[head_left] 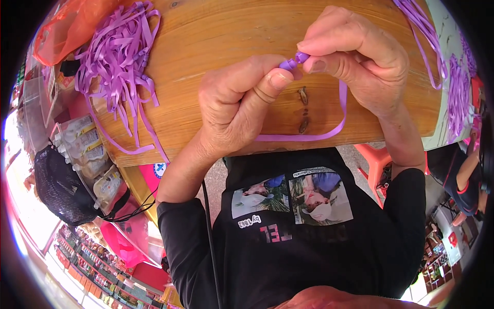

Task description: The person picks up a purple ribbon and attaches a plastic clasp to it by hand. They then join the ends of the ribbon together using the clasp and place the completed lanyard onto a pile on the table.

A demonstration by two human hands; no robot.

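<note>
The left hand (231,100) is clamped on one half of a purple buckle (288,65), pinching it between thumb and forefinger, its other fingers folded in beneath. The right hand (368,59) is clamped on the other half (301,56) in the same way, its remaining fingers curled loosely toward the palm. The two halves sit between the hands, above the middle of the desk (216,31), and face each other end to end; whether they touch or have a thin gap, I cannot tell. Their shared long axis slants from near left to far right, the left half pointing right and slightly far, the right half pointing back at it. A purple strap (329,135) drops from below the right hand, curves round near the desk's near edge and runs left behind the left hand. A heap of purple straps (121,51) lies far left, beside a red bag (67,28); more straps (424,41) lie far right.
</note>
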